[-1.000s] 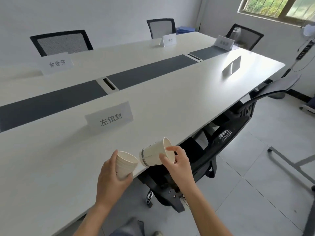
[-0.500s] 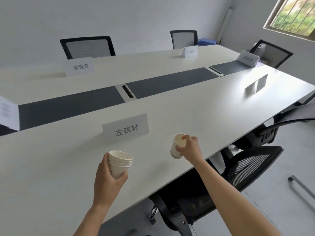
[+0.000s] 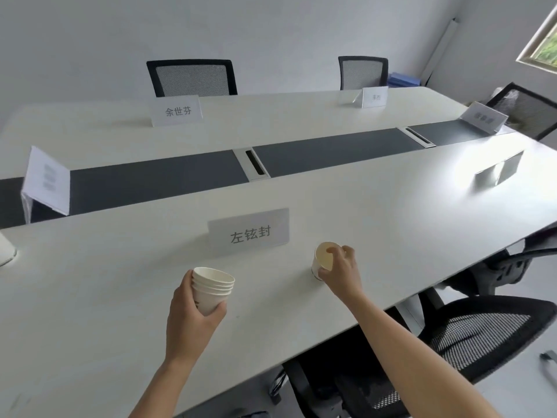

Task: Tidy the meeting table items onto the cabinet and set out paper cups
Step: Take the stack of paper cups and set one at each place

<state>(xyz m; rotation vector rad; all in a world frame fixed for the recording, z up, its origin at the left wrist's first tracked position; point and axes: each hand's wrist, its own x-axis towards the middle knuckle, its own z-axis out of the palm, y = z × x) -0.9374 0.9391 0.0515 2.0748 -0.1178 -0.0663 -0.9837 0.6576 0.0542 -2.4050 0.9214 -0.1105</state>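
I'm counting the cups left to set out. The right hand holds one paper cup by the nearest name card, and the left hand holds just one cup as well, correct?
Not quite. The left hand grips a stack of nested paper cups, not one cup; the head view shows several rims layered. The right hand does hold a single cup beside the nearest name card.

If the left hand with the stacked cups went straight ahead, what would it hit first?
Probably the white standing name card, which lies just beyond the left hand and its stack of white paper cups, though depth is hard to judge.
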